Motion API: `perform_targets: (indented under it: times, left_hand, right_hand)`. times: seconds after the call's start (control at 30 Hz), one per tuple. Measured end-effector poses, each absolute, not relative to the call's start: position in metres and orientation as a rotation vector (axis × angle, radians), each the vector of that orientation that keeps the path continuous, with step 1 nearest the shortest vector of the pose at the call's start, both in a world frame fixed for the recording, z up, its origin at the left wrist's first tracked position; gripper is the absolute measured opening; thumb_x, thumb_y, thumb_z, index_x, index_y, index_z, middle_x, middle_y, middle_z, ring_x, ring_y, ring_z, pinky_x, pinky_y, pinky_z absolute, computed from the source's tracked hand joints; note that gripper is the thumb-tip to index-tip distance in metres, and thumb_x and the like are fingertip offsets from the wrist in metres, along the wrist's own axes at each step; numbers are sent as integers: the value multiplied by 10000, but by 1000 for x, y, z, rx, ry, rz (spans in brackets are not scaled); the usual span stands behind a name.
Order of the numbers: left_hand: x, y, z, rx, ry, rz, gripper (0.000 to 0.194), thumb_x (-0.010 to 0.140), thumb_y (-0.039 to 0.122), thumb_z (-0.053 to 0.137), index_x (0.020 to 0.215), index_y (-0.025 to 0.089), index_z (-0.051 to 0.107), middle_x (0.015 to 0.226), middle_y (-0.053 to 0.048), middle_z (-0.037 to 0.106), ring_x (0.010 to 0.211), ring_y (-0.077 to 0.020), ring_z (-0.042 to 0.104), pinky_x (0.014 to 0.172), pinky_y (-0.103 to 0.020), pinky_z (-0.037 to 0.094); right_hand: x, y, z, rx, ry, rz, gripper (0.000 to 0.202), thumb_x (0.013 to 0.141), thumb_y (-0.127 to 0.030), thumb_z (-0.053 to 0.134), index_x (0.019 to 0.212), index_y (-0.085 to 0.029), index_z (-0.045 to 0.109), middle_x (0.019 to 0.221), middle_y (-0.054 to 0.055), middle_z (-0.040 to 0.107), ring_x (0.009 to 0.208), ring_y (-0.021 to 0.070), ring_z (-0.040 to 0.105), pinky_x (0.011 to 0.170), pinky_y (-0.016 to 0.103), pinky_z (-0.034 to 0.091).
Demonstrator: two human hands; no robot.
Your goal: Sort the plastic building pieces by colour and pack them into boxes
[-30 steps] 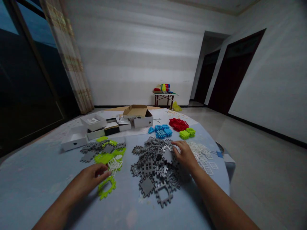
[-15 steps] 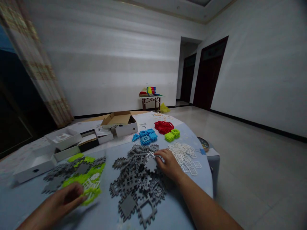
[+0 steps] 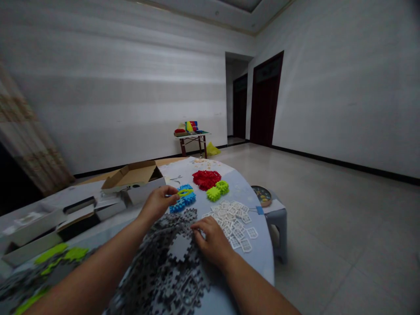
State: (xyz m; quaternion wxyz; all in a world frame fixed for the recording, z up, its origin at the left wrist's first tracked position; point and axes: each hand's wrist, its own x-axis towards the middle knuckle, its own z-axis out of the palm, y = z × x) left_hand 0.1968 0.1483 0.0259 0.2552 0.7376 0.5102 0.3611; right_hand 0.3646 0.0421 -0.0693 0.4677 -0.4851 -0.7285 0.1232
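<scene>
Foregd., lower L: loose lime pcs. (image 3: 50, 253) lie amid flat grey pcs. (image 3: 64, 273), partly hidden by the L forearm (image 3: 98, 262). Lower centre: a broad heap of notched grey plates (image 3: 157, 262) (near part blurred) covers much of the cloth-covered desk (image 3: 260, 253). The R hand (image 3: 213, 240) is at the heap's R edge, just beside a solid grey plate (image 3: 180, 247); its fingers are curled, & whether they grip a pc. cannot be told. Adj. to this hand, white lattice pcs. (image 3: 234, 218) form a loose spread.

Farther out, the L hand (image 3: 159, 202) reaches past the heap, its fingers clamped on a lime ring pc. (image 3: 185, 191), seen against a cluster of blue pcs. (image 3: 189, 199) (contact b/w the two cannot be judged). To the R of these are two lime clusters (image 3: 218, 190), w/ a red pile (image 3: 206, 179) touching or just behind them. Open boxes (image 3: 146, 192) line the desk's L side; the farthest bears a brown tray-like lid (image 3: 131, 175).

Beyond the desk, R: a grey stool (image 3: 280, 218) w/ a round dish (image 3: 262, 195) on top. Bkgd.: a small stand (image 3: 192, 136) holding colourful items, a yellow bag (image 3: 212, 149) on the floor beside it, & a dark door (image 3: 265, 103).
</scene>
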Motion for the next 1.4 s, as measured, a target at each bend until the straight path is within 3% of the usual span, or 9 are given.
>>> perform_targets:
  times: [0.2,0.53,0.73,0.83,0.97,1.13,1.4]
  left_hand:
    - [267,194,18,2329,1317,886,143,679,282,577,755,195,662,729,-14,683,716,-180,629,719,-286,459]
    - [312,231,-21,2625,1147,719,137,754,141,506,739,177,637,767,-37,648,779,-166,592,750,-273,428]
    - [308,243,-31,2668,1051,626,186,660,59,553,747,189,652,862,-33,665,800,-155,602,755,-260,445]
    - [292,244,-25,2656,1062,656,206,667,96,546,797,205,664,926,-34,666,808,-157,616,770,-272,461]
    - [244,235,-5,2600,1166,759,229,742,266,507,907,210,656,1043,-57,636,823,-167,633,783,-303,485]
    - [162,192,18,2511,1342,815,343,768,450,474,890,189,660,955,-67,666,810,-192,635,747,-309,507]
    - [15,98,2,2109,2003,996,308,740,559,498,905,335,630,966,88,695,932,-208,620,816,-305,475]
  right_hand:
    - [373,56,-76,-1368,-1744,300,228,788,-123,544,950,-212,678,931,59,658,953,209,540,874,358,398]
    - [372,59,-73,-1407,-1742,370,230,804,-147,523,963,-226,670,944,57,650,956,209,536,869,361,396]
    - [371,61,-76,-1417,-1743,376,231,800,-150,529,962,-230,674,937,53,658,945,207,541,875,356,397]
    - [371,61,-76,-1415,-1740,368,234,798,-151,537,966,-231,677,928,48,665,942,206,547,869,346,401]
    - [373,60,-73,-1411,-1737,374,239,797,-137,538,969,-220,681,921,51,672,945,202,552,870,333,402]
    - [373,57,-73,-1382,-1723,368,221,807,-140,525,952,-197,681,921,64,667,949,201,547,876,334,396]
    - [397,72,-64,-1545,-1644,123,241,812,-175,485,970,-201,666,994,66,660,984,214,522,877,359,360]
